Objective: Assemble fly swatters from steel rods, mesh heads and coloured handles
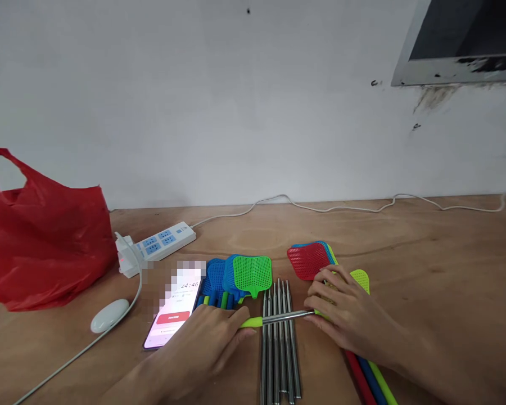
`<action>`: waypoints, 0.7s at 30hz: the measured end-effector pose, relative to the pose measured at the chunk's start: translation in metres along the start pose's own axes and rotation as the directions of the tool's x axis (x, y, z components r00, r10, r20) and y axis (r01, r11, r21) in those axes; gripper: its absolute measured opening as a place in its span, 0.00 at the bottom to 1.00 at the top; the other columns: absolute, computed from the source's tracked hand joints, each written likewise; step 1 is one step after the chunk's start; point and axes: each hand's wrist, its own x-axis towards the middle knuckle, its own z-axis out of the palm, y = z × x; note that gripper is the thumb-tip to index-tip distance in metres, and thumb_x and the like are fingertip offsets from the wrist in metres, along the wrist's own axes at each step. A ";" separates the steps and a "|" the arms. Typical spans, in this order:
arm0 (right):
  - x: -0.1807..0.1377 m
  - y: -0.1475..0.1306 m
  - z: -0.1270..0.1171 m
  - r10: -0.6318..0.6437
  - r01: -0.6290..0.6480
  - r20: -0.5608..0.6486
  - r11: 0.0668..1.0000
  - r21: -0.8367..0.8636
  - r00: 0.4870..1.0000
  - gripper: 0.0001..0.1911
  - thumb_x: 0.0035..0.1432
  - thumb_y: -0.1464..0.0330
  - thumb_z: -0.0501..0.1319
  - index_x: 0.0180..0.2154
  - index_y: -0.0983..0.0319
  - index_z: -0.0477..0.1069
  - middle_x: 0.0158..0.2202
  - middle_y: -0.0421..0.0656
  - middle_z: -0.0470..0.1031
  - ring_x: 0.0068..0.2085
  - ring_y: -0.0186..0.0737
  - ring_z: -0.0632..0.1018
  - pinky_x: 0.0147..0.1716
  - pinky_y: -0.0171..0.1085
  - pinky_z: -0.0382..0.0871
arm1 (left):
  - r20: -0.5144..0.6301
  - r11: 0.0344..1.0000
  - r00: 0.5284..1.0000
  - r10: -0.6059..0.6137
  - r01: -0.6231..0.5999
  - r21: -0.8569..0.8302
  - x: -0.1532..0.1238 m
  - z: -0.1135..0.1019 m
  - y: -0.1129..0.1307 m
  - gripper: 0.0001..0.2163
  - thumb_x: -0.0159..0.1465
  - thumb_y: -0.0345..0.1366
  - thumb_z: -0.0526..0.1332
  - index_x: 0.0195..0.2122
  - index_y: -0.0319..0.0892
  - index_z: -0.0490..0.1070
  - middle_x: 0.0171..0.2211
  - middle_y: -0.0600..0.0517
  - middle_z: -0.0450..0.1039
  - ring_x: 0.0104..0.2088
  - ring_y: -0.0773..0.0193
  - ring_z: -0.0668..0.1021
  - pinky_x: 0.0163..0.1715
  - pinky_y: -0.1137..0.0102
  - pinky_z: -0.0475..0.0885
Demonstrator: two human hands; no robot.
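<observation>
A yellow-handled fly swatter (289, 316) is held crosswise over a row of metal rods (276, 349) (whether they touch cannot be told). Its handle (252, 323) is clasped by the curled left hand (213, 334), and its other end is pinched by the right hand (341, 304). Blue and green swatter heads (253, 274) are piled beyond the left hand.

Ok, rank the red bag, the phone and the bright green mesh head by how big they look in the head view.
Largest to smallest:
1. Red bag, though the left edge of the picture cuts it off
2. Phone
3. Bright green mesh head
</observation>
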 end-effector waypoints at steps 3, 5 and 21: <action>0.000 -0.003 -0.002 0.016 -0.017 -0.016 0.999 -0.028 1.000 0.04 0.64 0.67 0.60 0.34 0.58 0.71 0.34 0.41 0.76 0.43 0.48 0.73 0.53 0.51 0.58 | -0.021 0.999 1.000 0.003 -0.004 -0.045 0.000 0.001 0.003 0.17 0.77 0.41 0.42 0.41 0.43 0.68 0.33 0.49 0.77 0.30 0.53 0.78 0.26 0.66 0.61; 0.002 -0.011 -0.001 -0.012 0.012 0.000 0.998 -0.068 1.000 0.05 0.64 0.67 0.60 0.34 0.59 0.71 0.32 0.41 0.75 0.42 0.48 0.74 0.55 0.52 0.57 | -0.032 0.997 0.999 0.004 -0.006 -0.078 0.003 0.000 0.008 0.18 0.77 0.42 0.42 0.40 0.43 0.68 0.32 0.50 0.77 0.30 0.54 0.78 0.26 0.67 0.61; -0.035 0.035 -0.012 0.026 -0.015 0.153 0.997 -0.074 0.988 0.11 0.68 0.76 0.49 0.37 0.59 0.67 0.30 0.40 0.76 0.27 0.40 0.76 0.26 0.38 0.63 | -0.159 0.928 0.951 -0.264 0.206 -0.311 -0.034 0.003 -0.020 0.26 0.74 0.54 0.39 0.34 0.46 0.72 0.27 0.53 0.74 0.30 0.59 0.77 0.31 0.68 0.67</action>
